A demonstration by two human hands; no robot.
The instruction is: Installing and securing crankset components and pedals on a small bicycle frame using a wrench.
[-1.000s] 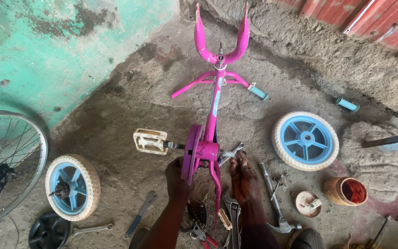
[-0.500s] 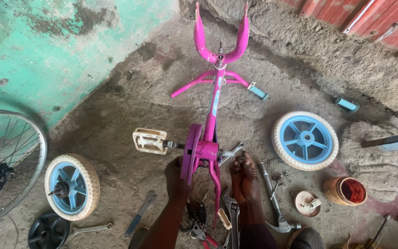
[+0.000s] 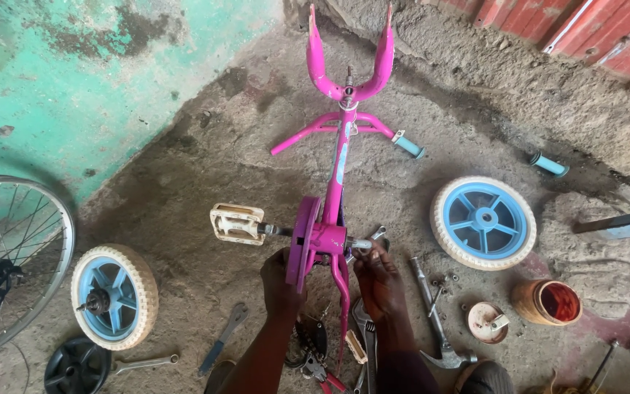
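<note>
Pink bicycle frame (image 3: 340, 157) lies inverted on the dirt floor (image 3: 205, 168), my left hand (image 3: 280, 283) closed around its chain guard (image 3: 302, 241), my right hand (image 3: 378, 271) gripping the crank axle (image 3: 359, 244). Step in hand, I judge: crank fitting; next needs steady bracing. Counted: two blue-and-white wheels (image 3: 483, 222) (image 3: 114, 293), one white pedal (image 3: 238, 222), one hammer (image 3: 435, 321).

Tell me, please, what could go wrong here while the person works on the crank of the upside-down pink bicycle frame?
1. The pink frame rests only on its handlebar on uneven ground; a push from the left hand on the chain guard may tip it.
2. The right hand is at the crank axle; fingers could get pinched if the white pedal turns.
3. The hammer and small bolts lie close by and may be knocked or lost in the dirt.
</note>
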